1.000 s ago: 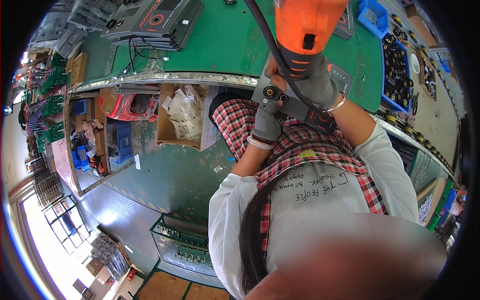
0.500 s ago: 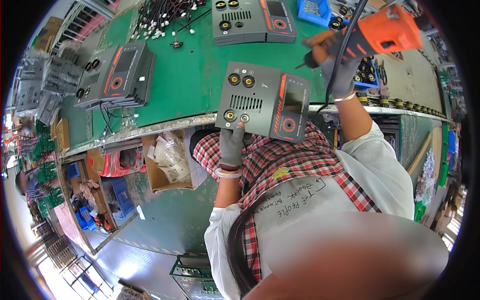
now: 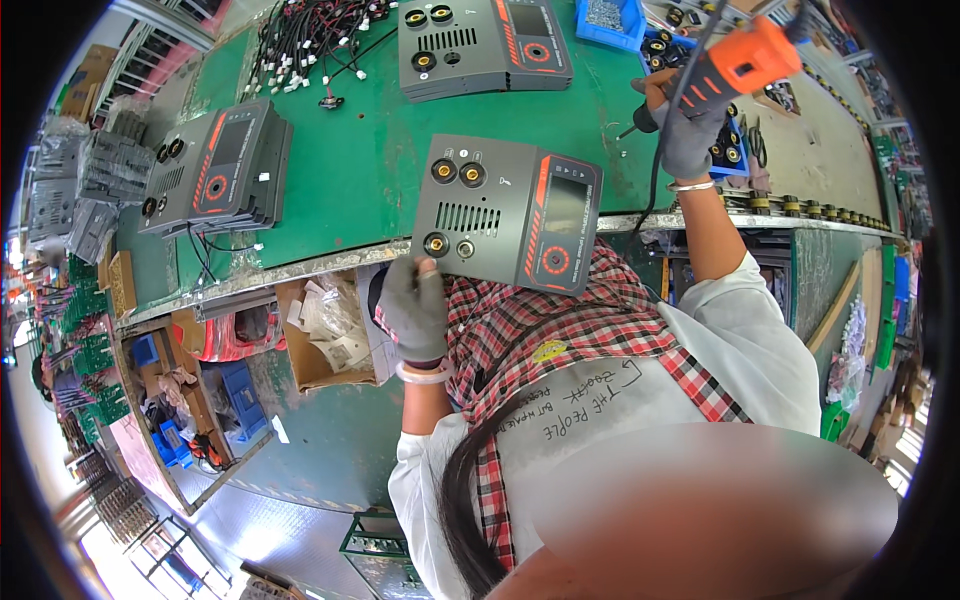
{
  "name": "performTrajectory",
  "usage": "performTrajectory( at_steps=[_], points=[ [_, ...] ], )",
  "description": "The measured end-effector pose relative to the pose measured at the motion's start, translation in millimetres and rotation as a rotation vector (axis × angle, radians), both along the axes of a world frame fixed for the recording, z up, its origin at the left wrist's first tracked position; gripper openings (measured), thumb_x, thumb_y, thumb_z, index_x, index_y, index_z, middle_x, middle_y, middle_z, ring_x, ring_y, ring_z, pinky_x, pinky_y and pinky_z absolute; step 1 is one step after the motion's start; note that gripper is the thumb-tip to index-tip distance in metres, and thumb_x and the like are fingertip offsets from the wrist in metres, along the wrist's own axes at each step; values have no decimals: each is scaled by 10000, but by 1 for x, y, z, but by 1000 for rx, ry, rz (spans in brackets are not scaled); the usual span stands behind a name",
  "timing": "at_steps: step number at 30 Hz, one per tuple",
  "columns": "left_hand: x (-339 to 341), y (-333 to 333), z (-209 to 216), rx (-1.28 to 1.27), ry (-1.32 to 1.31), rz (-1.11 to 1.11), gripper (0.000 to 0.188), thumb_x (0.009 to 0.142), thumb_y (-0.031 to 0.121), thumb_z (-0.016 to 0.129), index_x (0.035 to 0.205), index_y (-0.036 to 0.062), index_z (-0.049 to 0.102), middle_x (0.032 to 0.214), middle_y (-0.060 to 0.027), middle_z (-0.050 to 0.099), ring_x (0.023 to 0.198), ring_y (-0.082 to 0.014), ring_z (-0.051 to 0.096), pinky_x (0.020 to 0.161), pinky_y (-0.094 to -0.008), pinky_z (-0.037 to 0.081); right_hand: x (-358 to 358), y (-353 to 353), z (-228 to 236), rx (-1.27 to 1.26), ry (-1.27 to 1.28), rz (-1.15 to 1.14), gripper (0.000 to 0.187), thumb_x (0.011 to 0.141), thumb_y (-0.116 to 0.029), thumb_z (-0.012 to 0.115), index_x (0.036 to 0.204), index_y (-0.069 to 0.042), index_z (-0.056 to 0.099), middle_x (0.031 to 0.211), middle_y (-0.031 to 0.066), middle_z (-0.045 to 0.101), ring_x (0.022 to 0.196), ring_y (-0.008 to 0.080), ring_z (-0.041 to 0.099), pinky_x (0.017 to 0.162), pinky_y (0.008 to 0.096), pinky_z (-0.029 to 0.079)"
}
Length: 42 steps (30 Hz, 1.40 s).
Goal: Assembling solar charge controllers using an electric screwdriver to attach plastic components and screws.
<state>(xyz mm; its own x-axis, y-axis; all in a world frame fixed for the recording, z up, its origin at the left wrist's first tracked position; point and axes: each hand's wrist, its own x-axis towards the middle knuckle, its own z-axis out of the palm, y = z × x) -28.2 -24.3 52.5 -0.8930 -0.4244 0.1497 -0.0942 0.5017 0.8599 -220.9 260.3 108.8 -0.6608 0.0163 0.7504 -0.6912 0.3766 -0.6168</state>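
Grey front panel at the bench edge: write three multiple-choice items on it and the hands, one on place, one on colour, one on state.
1. Where is the grey front panel?
A. On the floor
B. At the near edge of the green bench, overhanging it
C. In the cardboard box

2. What colour is the power screwdriver body?
A. Orange
B. Yellow
C. White

3. What is the left hand doing?
A. Hanging free
B. Holding a cable
C. Gripping the panel's lower left corner

Answers:
1 B, the panel lies across the bench's metal rim, its lower part past the edge.
2 A, the body held in the gloved right hand is bright orange with a black cord.
3 C, the gloved fingers reach over the corner beside the brass sockets.
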Motion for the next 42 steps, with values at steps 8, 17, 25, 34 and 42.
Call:
performTrajectory(
  at_steps=[8,17,25,34,42],
  points=[
    [-59,59,25,-265,158,-343,202,758,193,585,913,63,579,771,-117,574,677,-302,568,571,-369,443,48,-37,43,-498,-154,541,159,733,-54,601,835,36,518,818,141,566,756,272,598,643,350,506],
    [-60,61,25,-150,225,-339,103,707,144,608,753,53,591,657,-117,569,586,-296,561,509,-364,436,79,-66,67,-532,-289,858,241,720,-203,644,808,-20,515,736,105,531,750,248,556,757,424,459],
    [-44,48,22,-267,223,-362,130,665,162,627,720,81,541,619,-82,537,526,-273,545,441,-357,414,84,-79,61,-500,-346,1035,234,740,-203,634,803,-10,516,734,98,526,720,212,553,731,407,468],
    [-21,41,24,-205,184,-538,122,703,153,604,783,72,561,663,-95,561,561,-292,558,486,-361,453,88,-85,49,-537,-455,996,201,722,-178,648,794,-46,514,756,54,482,686,191,531,665,359,461],
    [-6,37,21,-266,35,-451,144,746,181,602,759,43,562,611,-140,542,560,-324,549,486,-380,425,95,-99,44,-466,-575,960,259,705,-239,662,736,-63,475,667,32,454,628,186,497,662,375,428]
  ],
)
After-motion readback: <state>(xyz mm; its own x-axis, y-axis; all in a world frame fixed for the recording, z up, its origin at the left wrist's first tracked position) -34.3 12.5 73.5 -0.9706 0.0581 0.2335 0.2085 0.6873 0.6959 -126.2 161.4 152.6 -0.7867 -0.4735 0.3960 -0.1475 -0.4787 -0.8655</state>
